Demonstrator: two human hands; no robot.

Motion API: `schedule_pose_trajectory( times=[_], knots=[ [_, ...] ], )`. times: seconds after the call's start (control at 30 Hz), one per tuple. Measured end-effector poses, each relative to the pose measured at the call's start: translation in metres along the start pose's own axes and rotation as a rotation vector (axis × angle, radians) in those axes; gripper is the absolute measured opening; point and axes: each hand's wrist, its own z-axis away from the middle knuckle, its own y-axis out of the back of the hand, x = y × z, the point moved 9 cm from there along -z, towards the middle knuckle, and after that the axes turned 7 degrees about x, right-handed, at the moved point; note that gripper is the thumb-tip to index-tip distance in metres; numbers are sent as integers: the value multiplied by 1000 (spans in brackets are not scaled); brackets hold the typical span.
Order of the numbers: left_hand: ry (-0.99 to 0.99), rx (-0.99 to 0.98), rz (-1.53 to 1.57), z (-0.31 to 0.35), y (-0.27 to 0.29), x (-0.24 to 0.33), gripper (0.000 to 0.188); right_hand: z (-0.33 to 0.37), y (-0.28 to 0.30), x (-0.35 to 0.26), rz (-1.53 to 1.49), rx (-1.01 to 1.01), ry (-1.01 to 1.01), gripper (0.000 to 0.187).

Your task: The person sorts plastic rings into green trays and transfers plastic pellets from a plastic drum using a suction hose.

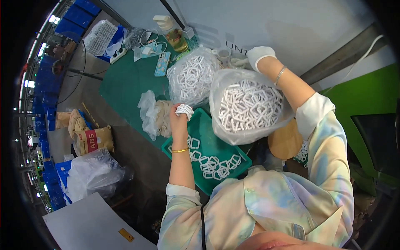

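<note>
Polygon rings [214,166] in the green tray [208,130] are positioned bodyward of the nearer left hand [177,118], clamped on a white ring bundle [184,110]; the gloved right hand's [261,56] grip cannot be determined.

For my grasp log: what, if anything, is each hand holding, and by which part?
Left hand: apparently a bunch of white rings, by their left side. Right hand: cannot tell, grip hidden.
</note>
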Motion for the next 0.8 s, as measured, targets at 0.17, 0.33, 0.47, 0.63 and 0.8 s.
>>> schedule_pose_trajectory(
  times=[0.17, 0.33, 0.47, 0.63, 0.8],
  knots=[
    [-401, 63, -347, 56, -15, 77, 18, 15, -3, 15, -55, 30, -48, 26],
    [-639, -33, -449, 105, -51, 135, 24, 58, 18, 66, -216, 311, -191, 28],
    [-546, -47, -298, 131, -55, 127, 24, 167, 31, 44, -808, 566, -280, 25],
    [-684, -93, -321, 154, -90, 110, 23, 289, -22, -32, -1330, 515, -230, 15],
    [-606, -133, -254, 176, -117, 98, 21, 333, -46, -73, -1370, 539, -227, 13]
  ],
)
